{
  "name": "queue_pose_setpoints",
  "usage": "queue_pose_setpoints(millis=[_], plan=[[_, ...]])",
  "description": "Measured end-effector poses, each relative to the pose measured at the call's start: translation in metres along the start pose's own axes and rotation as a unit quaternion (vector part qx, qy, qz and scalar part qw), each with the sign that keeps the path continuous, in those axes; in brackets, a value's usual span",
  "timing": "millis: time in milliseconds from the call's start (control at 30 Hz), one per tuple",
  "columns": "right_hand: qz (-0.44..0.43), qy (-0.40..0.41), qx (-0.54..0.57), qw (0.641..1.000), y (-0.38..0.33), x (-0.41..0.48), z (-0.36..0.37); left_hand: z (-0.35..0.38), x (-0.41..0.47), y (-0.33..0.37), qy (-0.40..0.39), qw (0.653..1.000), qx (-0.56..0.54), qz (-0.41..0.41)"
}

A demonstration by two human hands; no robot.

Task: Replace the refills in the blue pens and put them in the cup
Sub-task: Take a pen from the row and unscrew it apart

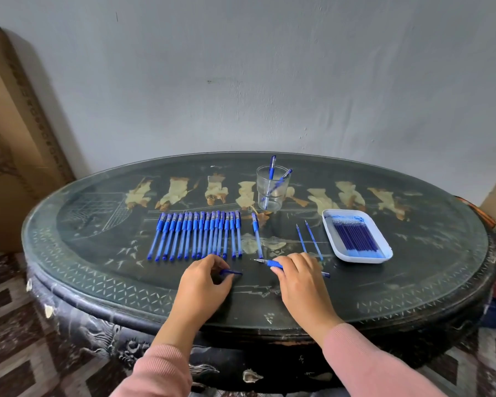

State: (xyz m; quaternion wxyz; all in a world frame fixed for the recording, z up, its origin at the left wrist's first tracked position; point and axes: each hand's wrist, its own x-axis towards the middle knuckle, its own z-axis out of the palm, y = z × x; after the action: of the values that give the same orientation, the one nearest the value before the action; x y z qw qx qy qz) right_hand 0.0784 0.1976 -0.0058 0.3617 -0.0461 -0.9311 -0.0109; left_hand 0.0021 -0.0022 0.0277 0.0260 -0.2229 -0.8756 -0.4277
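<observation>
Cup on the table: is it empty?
No, the clear cup has two blue pens standing in it.

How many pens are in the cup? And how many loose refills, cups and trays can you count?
Pens in the cup: 2
Loose refills beside the tray: 2
Cup: 1
Tray: 1
Total: 6

An oval dark table (413, 296) with a glass top and carved sides stands against a plain grey-white wall (241, 67). Left of the table leans what may be flat cardboard (9, 138). Beneath the table lies a brown patterned floor (9, 325).
</observation>
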Motion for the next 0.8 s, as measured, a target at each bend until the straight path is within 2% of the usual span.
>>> queue_pose_setpoints(millis=[200,667,800], plan=[[-0.005,-0.014,0.013,1.000,0.000,0.000,0.002,0.007,-0.005,-0.008,0.031,0.997,0.026,0.064],[-0.027,-0.019,0.036,0.999,-0.001,-0.001,0.001,0.014,-0.001,-0.012,0.071,0.989,0.019,0.127],[-0.049,-0.027,0.054,0.997,-0.002,0.000,-0.002,0.016,0.001,-0.012,0.053,0.986,0.003,0.155]])
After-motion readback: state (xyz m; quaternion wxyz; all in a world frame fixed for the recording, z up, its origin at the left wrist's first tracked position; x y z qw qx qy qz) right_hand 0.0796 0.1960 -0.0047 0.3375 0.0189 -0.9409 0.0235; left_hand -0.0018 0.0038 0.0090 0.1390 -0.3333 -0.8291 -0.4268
